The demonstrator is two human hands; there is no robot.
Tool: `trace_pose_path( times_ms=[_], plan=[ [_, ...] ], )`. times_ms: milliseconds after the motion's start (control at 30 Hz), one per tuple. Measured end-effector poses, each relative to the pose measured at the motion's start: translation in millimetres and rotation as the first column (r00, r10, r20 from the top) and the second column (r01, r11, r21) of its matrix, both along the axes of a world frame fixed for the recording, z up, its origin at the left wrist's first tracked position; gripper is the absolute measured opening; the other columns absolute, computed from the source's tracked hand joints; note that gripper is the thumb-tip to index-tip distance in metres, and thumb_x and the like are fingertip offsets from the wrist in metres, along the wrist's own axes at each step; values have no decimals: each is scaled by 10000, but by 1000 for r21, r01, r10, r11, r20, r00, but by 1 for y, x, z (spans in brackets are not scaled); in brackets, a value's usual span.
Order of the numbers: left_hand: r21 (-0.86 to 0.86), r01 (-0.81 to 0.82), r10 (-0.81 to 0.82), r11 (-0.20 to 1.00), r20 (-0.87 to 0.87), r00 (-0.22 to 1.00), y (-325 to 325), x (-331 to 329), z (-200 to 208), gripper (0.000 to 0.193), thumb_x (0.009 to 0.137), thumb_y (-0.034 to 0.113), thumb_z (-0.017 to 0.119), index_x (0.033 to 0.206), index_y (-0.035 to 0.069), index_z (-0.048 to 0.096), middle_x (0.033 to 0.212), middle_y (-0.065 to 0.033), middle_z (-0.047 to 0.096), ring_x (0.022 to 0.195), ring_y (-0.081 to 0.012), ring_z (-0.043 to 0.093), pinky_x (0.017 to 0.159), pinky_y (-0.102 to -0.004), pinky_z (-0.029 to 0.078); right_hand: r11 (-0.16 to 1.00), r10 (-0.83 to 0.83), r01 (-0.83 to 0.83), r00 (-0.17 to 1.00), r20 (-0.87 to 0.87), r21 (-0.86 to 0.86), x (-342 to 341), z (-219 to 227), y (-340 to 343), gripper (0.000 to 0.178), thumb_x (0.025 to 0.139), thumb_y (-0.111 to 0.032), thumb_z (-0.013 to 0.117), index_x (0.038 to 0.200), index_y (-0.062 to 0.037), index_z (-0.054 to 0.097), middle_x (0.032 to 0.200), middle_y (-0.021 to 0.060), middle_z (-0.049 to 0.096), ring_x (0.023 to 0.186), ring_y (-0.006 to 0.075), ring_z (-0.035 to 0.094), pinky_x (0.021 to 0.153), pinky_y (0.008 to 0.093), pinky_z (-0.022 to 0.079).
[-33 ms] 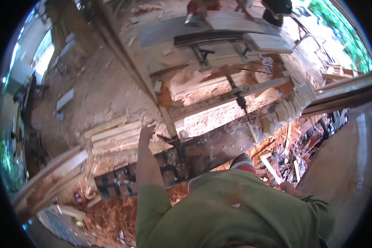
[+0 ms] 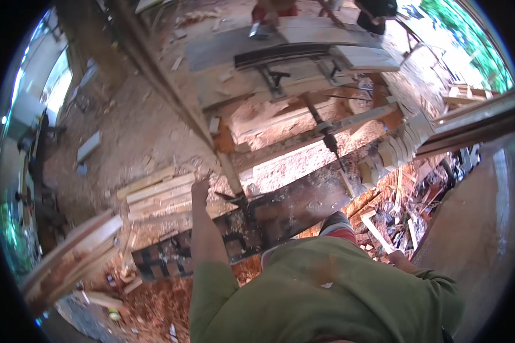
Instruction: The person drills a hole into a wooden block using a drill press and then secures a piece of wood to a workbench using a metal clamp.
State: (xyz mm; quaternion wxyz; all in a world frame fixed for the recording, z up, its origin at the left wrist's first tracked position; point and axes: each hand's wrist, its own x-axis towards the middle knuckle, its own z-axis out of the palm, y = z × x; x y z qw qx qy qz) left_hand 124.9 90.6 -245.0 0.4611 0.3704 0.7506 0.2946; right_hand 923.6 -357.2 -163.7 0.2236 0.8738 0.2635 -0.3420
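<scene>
My left arm stretches forward over a dark, worn plank bench. My left hand is at the right ends of several pale wooden strips stacked beyond the bench. Its fingers blur into the sawdust behind, so I cannot tell whether they grip a strip. Low on my right side, my right hand is closed round the lower end of a pale wooden stick, which points up and left. Across the bench's right part lies a dark, long-bodied tool with a thin tip. Beside it stands a row of curved wooden pieces.
A wooden post rises from the bench's far edge. Stacked boards lie at the left. Scrap wood litters the ground at right. Farther off, a person's hand and sleeve are by a board-covered worktable.
The view has shifted slightly, and the far worktable sits a little more to the left. My left hand looks more bunched, its fingers less distinct. My right hand keeps the stick.
</scene>
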Motion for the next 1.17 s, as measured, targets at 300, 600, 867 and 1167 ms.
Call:
trace_pose_path(
  times_ms=[300, 600, 867, 1167],
  plan=[
    [223, -556, 555, 801, -625, 549, -185, 114, -53, 516, 906, 378, 617, 1154, -74, 628, 1073, -256, 672, 970, -391, 637, 868, -465, 495, 634, -543, 761, 568, -618, 141, 14, 8, 3, 200, 865, -214, 701, 928, -25, 677, 757, 101, 675, 615, 230, 648, 535, 398, 526],
    [-341, -90, -196, 936, -715, 671, -252, 262, 7, 478, 887, 331, 612, 1189, -40, 642, 1162, -259, 645, 1099, -376, 614, 941, -456, 491, 802, -116, 395, 839, -531, 449, 111, -50, 100, 406, 853, -307, 682, 1095, 18, 717, 928, 137, 744, 848, 239, 700, 773, 368, 542],
    [-175, -139, -1, 975, -625, 781, -205, 411, 16, 505, 838, 322, 618, 1216, -12, 644, 1256, -270, 609, 1200, -411, 572, 1027, -468, 461, 740, -437, 665, 590, -679, 101, 266, -91, 72, 233, 903, -316, 613, 1054, -140, 627, 854, 57, 667, 708, 223, 657, 604, 453, 487],
    [670, 443, 155, 596, -637, 756, 73, 554, 181, 313, 865, 245, 681, 1034, 0, 586, 966, -228, 623, 931, -407, 615, 825, -472, 494, 635, -500, 763, 524, -690, 120, 330, -88, 33, 462, 900, -364, 676, 1291, -130, 597, 1017, 153, 711, 828, 303, 716, 631, 578, 548]
  ],
)
